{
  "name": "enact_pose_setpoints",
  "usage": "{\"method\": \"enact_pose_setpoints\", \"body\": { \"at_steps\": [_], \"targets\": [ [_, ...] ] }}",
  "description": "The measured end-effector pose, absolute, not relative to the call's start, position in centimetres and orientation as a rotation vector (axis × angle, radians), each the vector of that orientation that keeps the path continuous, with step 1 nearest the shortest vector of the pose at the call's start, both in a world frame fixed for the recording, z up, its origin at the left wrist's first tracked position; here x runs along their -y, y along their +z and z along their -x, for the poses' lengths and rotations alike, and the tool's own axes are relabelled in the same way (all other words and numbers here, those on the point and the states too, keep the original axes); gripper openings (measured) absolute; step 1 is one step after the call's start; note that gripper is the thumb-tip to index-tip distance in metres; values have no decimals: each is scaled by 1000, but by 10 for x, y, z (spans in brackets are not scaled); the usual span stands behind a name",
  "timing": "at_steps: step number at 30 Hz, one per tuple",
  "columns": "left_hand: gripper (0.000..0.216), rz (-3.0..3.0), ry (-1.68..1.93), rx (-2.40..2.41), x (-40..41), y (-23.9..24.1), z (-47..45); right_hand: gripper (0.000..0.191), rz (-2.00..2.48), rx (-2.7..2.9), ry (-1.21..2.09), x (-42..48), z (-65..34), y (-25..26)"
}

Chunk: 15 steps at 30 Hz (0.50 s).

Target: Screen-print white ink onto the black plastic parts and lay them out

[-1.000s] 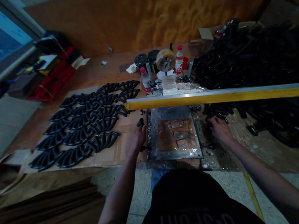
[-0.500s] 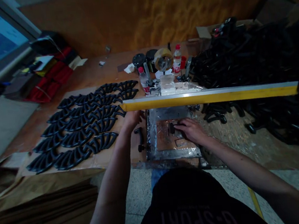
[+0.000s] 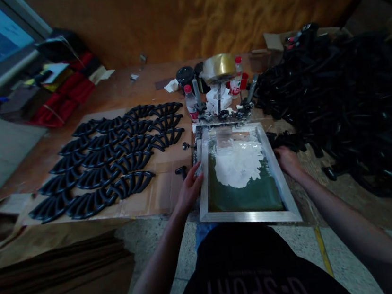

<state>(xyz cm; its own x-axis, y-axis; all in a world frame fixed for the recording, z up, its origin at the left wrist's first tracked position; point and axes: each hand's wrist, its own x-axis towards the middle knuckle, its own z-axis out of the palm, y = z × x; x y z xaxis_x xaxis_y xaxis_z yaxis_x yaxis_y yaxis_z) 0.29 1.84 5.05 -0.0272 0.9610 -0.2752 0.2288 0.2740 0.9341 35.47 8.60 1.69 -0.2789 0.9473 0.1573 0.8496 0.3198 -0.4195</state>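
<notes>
The silver frame (image 3: pixel 251 217) lies between my two hands, its near end at the front edge of the worktop (image 3: pixel 124 86).
Its long axis runs back toward the rear edge, white paste (image 3: pixel 237 163) spread over its green mesh (image 3: pixel 248 199). My left hand (image 3: pixel 189 190) is the nearer, fingers extended to the left rail (image 3: pixel 204 189); whether they grip I cannot tell. My right hand (image 3: pixel 290 161) sits just beside the right rail (image 3: pixel 279 177), fingers partly hidden, so I cannot tell their hold.
</notes>
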Motion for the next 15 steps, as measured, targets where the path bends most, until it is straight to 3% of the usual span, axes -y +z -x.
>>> {"method": "enact_pose_setpoints", "body": {
  "at_steps": [4, 9, 13, 15],
  "targets": [
    [67, -1158, 763, -1600, -17, 8, -5, 30, 1756, 1954, 115, -114, -331, 48],
    [61, -1214, 680, -1643, -23, -8, -3, 48, 1468, 2340, 57, -132, -245, 80],
    [58, -1228, 673, -1606, -23, -18, 0, 20, 1489, 2666, 284, -113, -222, 70],
    [58, -1218, 684, -1601, -23, -22, 1, 17, 1355, 2801, 336, -94, -232, 61]
  ]
}}
